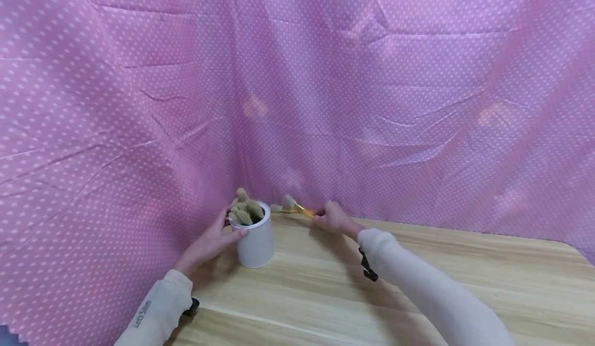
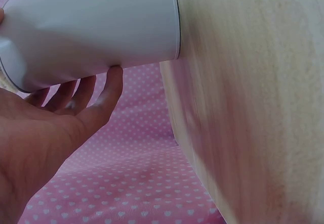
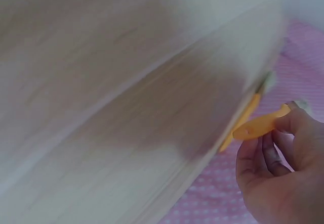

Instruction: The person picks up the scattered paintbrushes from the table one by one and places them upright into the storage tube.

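A white cylindrical can (image 1: pixel 257 245) stands upright on the wooden table, with fuzzy tan tufts (image 1: pixel 244 211) sticking out of its top. My left hand (image 1: pixel 210 244) holds the can from the left, thumb at the front near the rim and fingers around the far side. In the left wrist view the fingertips (image 2: pixel 116 72) touch its wall. My right hand (image 1: pixel 335 218) pinches a paintbrush (image 3: pixel 260 125) by its orange handle, its pale bristles toward the can. A second orange-handled paintbrush (image 3: pixel 247 117) lies at the table's back edge, just beyond the held one.
Pink polka-dot cloth (image 1: pixel 297 103) hangs behind and to the left of the table, close to its back edge. The wooden tabletop (image 1: pixel 465 268) stretches to the right, with the right forearm over it.
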Demonstrator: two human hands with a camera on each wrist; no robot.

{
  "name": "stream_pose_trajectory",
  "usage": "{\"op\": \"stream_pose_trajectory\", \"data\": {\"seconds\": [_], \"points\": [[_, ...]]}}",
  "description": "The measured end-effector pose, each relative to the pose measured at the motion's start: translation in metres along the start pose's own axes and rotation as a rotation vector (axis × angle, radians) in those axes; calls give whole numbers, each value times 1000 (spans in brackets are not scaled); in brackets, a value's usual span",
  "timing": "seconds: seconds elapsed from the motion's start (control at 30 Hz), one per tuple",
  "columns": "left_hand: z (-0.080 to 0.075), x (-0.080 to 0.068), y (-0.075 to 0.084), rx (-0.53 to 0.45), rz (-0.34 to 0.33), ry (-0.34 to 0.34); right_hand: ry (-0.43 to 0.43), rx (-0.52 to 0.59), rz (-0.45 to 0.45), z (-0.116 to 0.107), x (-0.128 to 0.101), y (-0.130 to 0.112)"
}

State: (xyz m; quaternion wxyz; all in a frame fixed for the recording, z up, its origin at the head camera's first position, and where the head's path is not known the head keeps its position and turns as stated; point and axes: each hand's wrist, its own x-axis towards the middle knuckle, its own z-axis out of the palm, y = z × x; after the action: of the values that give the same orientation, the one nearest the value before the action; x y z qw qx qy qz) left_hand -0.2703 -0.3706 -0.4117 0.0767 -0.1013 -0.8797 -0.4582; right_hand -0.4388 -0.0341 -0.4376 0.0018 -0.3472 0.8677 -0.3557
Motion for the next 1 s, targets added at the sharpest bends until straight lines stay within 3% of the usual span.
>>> {"op": "stream_pose_trajectory", "data": {"seconds": [0.2, 0.43, 0.63, 0.83, 1.0], "points": [[0, -2, 2, 5, -16, -3, 52, 172, -44, -2, 1, -22], [0, -2, 0, 24, -21, -5, 45, 532, -22, -3, -2, -65], [1, -1, -1, 5, -4, 4, 54, 747, -63, -7, -6, -107], [1, 0, 1, 19, -39, 15, 69, 767, -164, -6, -10, -139], [1, -1, 0, 28, -44, 13, 165, 716, -234, 2, -9, -153]]}}
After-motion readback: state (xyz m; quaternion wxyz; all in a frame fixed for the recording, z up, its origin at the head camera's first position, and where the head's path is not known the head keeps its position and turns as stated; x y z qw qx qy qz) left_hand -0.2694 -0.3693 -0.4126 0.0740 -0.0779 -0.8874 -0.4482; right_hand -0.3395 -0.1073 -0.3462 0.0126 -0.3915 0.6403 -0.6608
